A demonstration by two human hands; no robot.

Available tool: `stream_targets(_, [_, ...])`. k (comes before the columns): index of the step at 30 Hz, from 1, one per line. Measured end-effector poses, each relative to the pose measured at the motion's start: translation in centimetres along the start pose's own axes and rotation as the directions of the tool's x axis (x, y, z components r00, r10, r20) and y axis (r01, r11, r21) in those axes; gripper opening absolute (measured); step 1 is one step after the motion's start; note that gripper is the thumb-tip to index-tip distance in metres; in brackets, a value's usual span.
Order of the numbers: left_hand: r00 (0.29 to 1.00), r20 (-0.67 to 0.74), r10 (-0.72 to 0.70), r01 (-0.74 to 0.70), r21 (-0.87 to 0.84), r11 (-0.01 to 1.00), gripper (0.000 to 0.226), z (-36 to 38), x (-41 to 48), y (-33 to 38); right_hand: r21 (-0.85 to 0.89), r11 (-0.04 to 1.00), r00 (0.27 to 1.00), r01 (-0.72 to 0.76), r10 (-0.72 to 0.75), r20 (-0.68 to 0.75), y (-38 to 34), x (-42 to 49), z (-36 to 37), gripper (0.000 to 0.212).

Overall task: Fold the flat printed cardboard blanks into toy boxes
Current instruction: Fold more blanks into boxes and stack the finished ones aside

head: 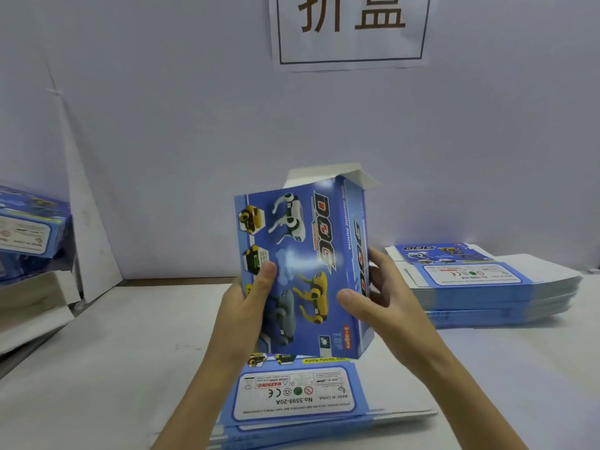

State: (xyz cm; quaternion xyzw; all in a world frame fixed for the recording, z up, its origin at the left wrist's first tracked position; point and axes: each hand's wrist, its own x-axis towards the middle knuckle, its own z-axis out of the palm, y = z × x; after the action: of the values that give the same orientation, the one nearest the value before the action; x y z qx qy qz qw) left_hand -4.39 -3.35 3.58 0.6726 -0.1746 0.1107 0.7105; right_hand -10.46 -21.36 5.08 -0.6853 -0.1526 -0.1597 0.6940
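A blue printed toy box (302,254) with robot dogs on it stands upright in the air above the table, opened into a sleeve, its white top flaps sticking up. My left hand (248,306) grips its left edge, thumb on the printed front. My right hand (376,293) holds the right side panel, thumb on the front and fingers curled round the side. Below, near the front edge, lies a small pile of flat blanks (292,404) with a white warning label facing up.
A taller stack of flat blanks (480,287) sits at the right on the white table (113,368). Folded boxes (29,228) are piled at the left on cardboard. A white wall with a paper sign (350,30) closes the back.
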Motion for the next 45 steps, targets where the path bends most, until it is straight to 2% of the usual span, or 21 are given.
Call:
stream_targets(3, [1.000, 0.029, 0.012, -0.014, 0.071, 0.997, 0.061, 0.5, -0.2, 0.1, -0.197, 0.974, 0.980, 0.117, -0.144, -0.133, 0.1, 0.0, 0.8, 0.071])
stream_targets(4, [0.996, 0.085, 0.029, -0.032, 0.043, 0.999, 0.062, 0.8, -0.4, 0.2, -0.280, 0.948, 0.971, 0.149, -0.194, -0.140, 0.2, -0.1, 1.1, 0.076])
stream_targets(6, [0.972, 0.235, 0.030, -0.021, -0.043, 0.999, 0.062, 1.4, -1.1, 0.6, -0.420, 0.884, 0.965, 0.203, -0.253, -0.068, 0.1, -0.2, 1.5, 0.079])
stream_targets(7, [0.970, 0.243, 0.013, 0.008, -0.085, 0.996, 0.063, 1.6, -1.3, 0.8, -0.469, 0.852, 0.964, 0.232, -0.266, -0.005, -0.1, -0.3, 1.5, 0.074])
stream_targets(10, [0.997, 0.041, -0.066, 0.073, -0.226, 0.971, 0.056, 1.3, -0.9, 0.5, -0.514, 0.811, 0.960, 0.279, -0.253, 0.121, -0.7, -0.4, 1.0, 0.044])
stream_targets(12, [0.990, -0.014, -0.141, 0.133, -0.249, 0.959, 0.049, 0.6, -0.2, 0.2, -0.531, 0.804, 0.964, 0.266, -0.222, 0.146, -1.0, -0.4, 0.4, 0.028])
stream_targets(16, [0.986, -0.024, -0.167, 0.156, -0.252, 0.955, 0.039, 0.0, 0.4, -0.7, -0.596, 0.765, 0.970, 0.243, -0.201, 0.138, -1.2, -0.3, -0.1, 0.029])
stream_targets(20, [0.990, 0.001, -0.143, 0.138, -0.266, 0.954, 0.035, 0.4, 0.1, -0.6, -0.654, 0.719, 0.969, 0.237, -0.227, 0.101, -1.1, -0.3, 0.0, 0.038])
stream_targets(22, [0.993, 0.072, -0.091, 0.106, -0.233, 0.967, 0.032, 0.6, -0.3, -0.3, -0.630, 0.745, 0.969, 0.217, -0.242, 0.047, -1.1, -0.4, 0.6, 0.043])
stream_targets(23, [0.989, 0.139, -0.046, 0.074, -0.199, 0.977, 0.031, 0.9, -0.7, -0.1, -0.600, 0.775, 0.971, 0.198, -0.241, 0.010, -1.1, -0.4, 1.0, 0.055])
stream_targets(24, [0.976, 0.217, -0.005, 0.037, -0.141, 0.989, 0.036, 1.3, -1.3, 0.2, -0.555, 0.814, 0.975, 0.172, -0.221, -0.023, -1.0, -0.4, 1.3, 0.067])
stream_targets(26, [0.934, 0.351, 0.061, -0.066, 0.002, 0.998, 0.065, 2.1, -2.3, 0.1, -0.469, 0.876, 0.982, 0.115, -0.171, -0.078, -0.8, -0.2, 1.7, 0.087])
stream_targets(28, [0.911, 0.396, 0.114, -0.164, 0.094, 0.982, 0.076, 2.9, -2.9, 0.1, -0.396, 0.915, 0.974, 0.079, -0.155, -0.165, -0.4, -0.1, 1.3, 0.092])
stream_targets(31, [0.949, 0.251, 0.189, -0.238, 0.184, 0.954, 0.061, 3.1, -2.6, 0.3, -0.215, 0.975, 0.956, 0.057, -0.116, -0.271, -0.1, 0.3, -0.1, 0.068])
stream_targets(32, [0.970, 0.156, 0.186, -0.219, 0.232, 0.948, 0.055, 3.0, -2.2, 0.2, -0.122, 0.992, 0.961, 0.036, -0.068, -0.268, -0.1, 0.4, -0.6, 0.066])
stream_targets(34, [0.996, 0.013, 0.088, -0.088, 0.248, 0.965, 0.069, 2.4, -1.7, 0.2, 0.042, 0.999, 0.982, -0.013, 0.020, -0.185, 0.0, 0.5, -1.4, 0.064])
stream_targets(36, [0.995, 0.073, -0.070, 0.065, 0.074, 0.995, 0.074, 1.8, -1.1, 0.2, 0.102, 0.993, 0.991, -0.065, 0.076, -0.107, 0.3, 0.5, -1.7, 0.074])
stream_targets(38, [0.968, 0.217, -0.123, 0.148, -0.102, 0.984, 0.057, 1.4, -0.9, 0.5, 0.125, 0.989, 0.995, -0.073, 0.080, -0.052, 0.4, 0.5, -1.4, 0.081])
stream_targets(40, [0.970, 0.227, -0.091, 0.122, -0.126, 0.985, 0.046, 1.0, -0.7, 0.4, 0.119, 0.991, 0.997, -0.055, 0.061, -0.047, 0.7, 0.6, -1.2, 0.070])
stream_targets(43, [0.991, 0.134, 0.005, 0.005, -0.076, 0.997, 0.038, 0.9, -0.8, 0.3, 0.101, 0.993, 0.995, -0.063, 0.070, -0.066, 0.8, 0.7, -1.2, 0.046])
stream_targets(45, [0.993, 0.108, 0.038, -0.034, -0.044, 0.998, 0.034, 0.9, -0.8, 0.3, 0.071, 0.992, 0.992, -0.105, 0.109, -0.059, 0.9, 0.8, -1.4, 0.046])
